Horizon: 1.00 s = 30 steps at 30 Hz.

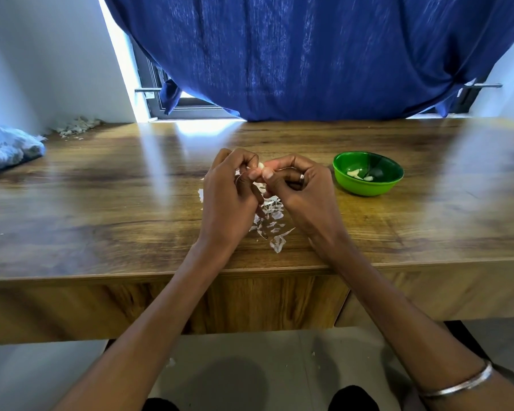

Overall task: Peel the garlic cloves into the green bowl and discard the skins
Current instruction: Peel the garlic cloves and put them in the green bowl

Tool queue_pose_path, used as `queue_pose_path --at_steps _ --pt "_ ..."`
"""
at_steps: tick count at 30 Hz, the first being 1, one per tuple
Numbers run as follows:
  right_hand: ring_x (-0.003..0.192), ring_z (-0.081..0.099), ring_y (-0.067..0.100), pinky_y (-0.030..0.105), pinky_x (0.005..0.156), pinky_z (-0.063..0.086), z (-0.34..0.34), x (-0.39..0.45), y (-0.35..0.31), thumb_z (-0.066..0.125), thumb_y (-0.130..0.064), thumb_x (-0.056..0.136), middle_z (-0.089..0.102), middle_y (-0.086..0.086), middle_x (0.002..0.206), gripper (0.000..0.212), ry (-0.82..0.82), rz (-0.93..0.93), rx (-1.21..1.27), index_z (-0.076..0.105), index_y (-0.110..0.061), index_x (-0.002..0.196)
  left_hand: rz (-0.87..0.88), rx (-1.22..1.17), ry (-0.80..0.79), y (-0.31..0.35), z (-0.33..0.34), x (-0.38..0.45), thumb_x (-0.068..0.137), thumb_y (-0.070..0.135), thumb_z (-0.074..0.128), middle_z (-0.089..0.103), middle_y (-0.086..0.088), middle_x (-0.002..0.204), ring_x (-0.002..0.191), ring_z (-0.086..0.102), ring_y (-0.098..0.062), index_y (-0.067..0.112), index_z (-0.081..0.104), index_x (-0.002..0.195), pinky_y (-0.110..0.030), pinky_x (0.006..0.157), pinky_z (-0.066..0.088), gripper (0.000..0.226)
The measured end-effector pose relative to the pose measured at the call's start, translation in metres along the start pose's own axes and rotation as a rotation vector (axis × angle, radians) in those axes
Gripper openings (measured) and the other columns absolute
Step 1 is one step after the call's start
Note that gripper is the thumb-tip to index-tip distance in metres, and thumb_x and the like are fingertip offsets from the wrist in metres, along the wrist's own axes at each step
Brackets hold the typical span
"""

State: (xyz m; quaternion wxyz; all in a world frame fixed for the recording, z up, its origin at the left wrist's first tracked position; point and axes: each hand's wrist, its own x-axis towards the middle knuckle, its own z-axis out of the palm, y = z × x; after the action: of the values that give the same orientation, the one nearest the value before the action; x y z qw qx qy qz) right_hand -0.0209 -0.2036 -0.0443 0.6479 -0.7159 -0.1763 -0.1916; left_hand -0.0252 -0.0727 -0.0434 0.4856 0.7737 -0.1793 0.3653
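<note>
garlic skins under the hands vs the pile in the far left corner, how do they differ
The garlic skins near the front edge are bright white, thin flakes spread loosely on the wooden table; the corner pile looks duller, greyish and heaped against the wall. The near skins lie beneath both hands; the corner pile sits apart. Both rest on the table.

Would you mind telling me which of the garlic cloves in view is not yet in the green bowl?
The garlic clove pinched between both hands; the others lie in the green bowl.
</note>
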Motion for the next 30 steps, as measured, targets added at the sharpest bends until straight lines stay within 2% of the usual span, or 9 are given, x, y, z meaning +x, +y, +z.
queue_pose_path --at_steps 3,5,7,10,13,17,23,27,30 --pt "0.078 0.075 0.021 0.042 0.077 0.062 0.001 -0.001 -0.001 0.073 -0.015 0.092 0.079 0.002 0.086 0.022 -0.005 -0.032 -0.014 0.073 -0.017 0.114 0.021 0.028 0.006 -0.004 0.0 0.0 0.086 -0.013 0.049 0.057 -0.011 0.093 0.072 0.062 -0.02 0.014 0.057 0.088 -0.017 0.053 0.048 0.028" --pt "0.084 0.076 0.018 0.039 0.078 0.062 0.002 -0.002 -0.002 0.072 -0.013 0.092 0.079 0.001 0.09 0.026 0.01 -0.066 -0.023 0.074 -0.017 0.118 0.007 0.027 0.001 -0.01 0.001 0.0 0.088 -0.005 0.05 0.056 -0.003 0.094 0.073 0.064 -0.026 0.018 0.057 0.09 -0.043 0.056 0.054 0.024" --pt "0.085 0.076 0.012 0.035 0.078 0.062 0.001 -0.001 -0.001 0.074 -0.012 0.091 0.079 0.0 0.093 0.024 0.044 -0.084 -0.031 0.076 -0.013 0.115 -0.009 0.013 0.004 -0.013 0.002 0.0 0.091 0.0 0.052 0.056 0.0 0.096 0.072 0.065 -0.03 0.022 0.055 0.09 -0.054 0.055 0.053 0.022" --pt "0.084 0.075 0.009 0.03 0.073 0.062 0.0 0.0 -0.001 0.074 -0.012 0.09 0.079 0.0 0.095 0.02 0.073 -0.089 -0.052 0.076 -0.009 0.11 -0.032 -0.024 0.028 -0.01 0.001 0.0 0.095 0.008 0.061 0.06 0.004 0.097 0.074 0.067 -0.028 0.023 0.056 0.09 -0.049 0.055 0.055 0.017" --pt "0.079 0.075 0.01 0.028 0.072 0.061 -0.001 0.0 -0.001 0.073 -0.008 0.091 0.079 -0.001 0.093 0.015 0.079 -0.071 -0.035 0.076 -0.011 0.105 -0.038 -0.037 0.032 -0.007 0.0 0.001 0.096 0.012 0.068 0.064 0.002 0.095 0.079 0.068 -0.022 0.02 0.058 0.092 -0.031 0.055 0.054 0.014" --pt "0.078 0.075 0.013 0.028 0.074 0.061 -0.001 0.001 0.001 0.071 -0.006 0.092 0.079 0.0 0.091 0.014 0.08 -0.057 -0.036 0.075 -0.013 0.104 -0.063 -0.103 0.0 -0.003 0.0 0.0 0.096 0.008 0.068 0.063 -0.003 0.097 0.069 0.068 -0.024 0.015 0.059 0.094 -0.018 0.045 0.048 0.011" --pt "0.077 0.075 0.013 0.034 0.076 0.062 0.0 0.0 0.001 0.072 -0.01 0.092 0.079 -0.001 0.087 0.011 0.05 -0.031 -0.024 0.075 -0.017 0.101 -0.108 -0.066 0.021 -0.009 0.0 0.0 0.094 0.009 0.069 0.065 0.005 0.093 0.069 0.07 -0.021 0.02 0.061 0.091 -0.036 0.05 0.055 0.014" --pt "0.084 0.076 0.012 0.04 0.079 0.062 0.001 -0.001 0.001 0.075 -0.017 0.091 0.079 0.0 0.088 0.012 0.031 -0.051 -0.035 0.076 -0.009 0.1 -0.054 0.011 0.037 -0.01 0.0 0.0 0.092 0.006 0.066 0.063 0.009 0.088 0.076 0.067 -0.017 0.021 0.061 0.089 -0.043 0.059 0.057 0.016" --pt "0.08 0.076 0.013 0.042 0.076 0.063 0.0 0.0 0.002 0.077 -0.018 0.089 0.079 0.001 0.085 0.013 0.049 -0.026 -0.024 0.076 -0.007 0.095 0.026 0.077 0.023 -0.008 0.0 -0.001 0.088 0.001 0.064 0.061 0.008 0.087 0.079 0.063 -0.014 0.013 0.064 0.09 -0.037 0.063 0.055 0.012"
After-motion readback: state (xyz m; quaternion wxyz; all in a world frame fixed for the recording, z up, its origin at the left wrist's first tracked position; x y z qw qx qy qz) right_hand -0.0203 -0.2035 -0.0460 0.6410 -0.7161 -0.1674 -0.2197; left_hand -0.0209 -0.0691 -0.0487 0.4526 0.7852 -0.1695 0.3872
